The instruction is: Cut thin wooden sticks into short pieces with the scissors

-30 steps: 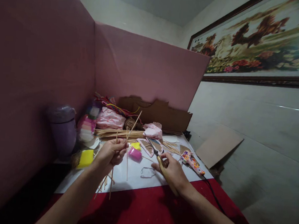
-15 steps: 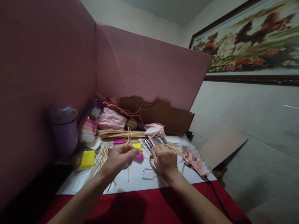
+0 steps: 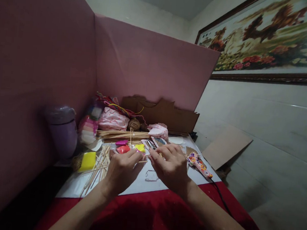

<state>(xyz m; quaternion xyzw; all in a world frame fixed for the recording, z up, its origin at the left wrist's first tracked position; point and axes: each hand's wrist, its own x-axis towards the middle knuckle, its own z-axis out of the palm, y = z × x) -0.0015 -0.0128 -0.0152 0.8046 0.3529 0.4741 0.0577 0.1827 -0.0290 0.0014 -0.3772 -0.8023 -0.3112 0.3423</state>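
My left hand (image 3: 124, 168) is closed over the white sheet, gripping a thin wooden stick (image 3: 143, 161) whose short end pokes out toward my right hand. Another thin strip (image 3: 131, 138) rises behind the left fingers; whether it is held is unclear. Right across from it, my right hand (image 3: 171, 166) has its fingers bent and pinched close to that stick end; what lies in the pinch is hidden. Loose wooden sticks (image 3: 100, 169) lie to the left. Beyond the hands are a red packet (image 3: 123, 149), a yellow packet (image 3: 140, 148) and a magenta packet (image 3: 121, 142).
A long stick bundle (image 3: 119, 135), twine ball (image 3: 134, 124) and torn cardboard (image 3: 166, 116) are at the back. To the left stand a purple bin (image 3: 62, 135) and yellow block (image 3: 87, 161). A flower-patterned glue gun (image 3: 199, 164) with a black cord lies right, on the white sheet (image 3: 136, 188).
My hands have drawn together, and the stick that slanted up between them now lies low and nearly level. The right hand has turned, its fingers curling toward the left hand.
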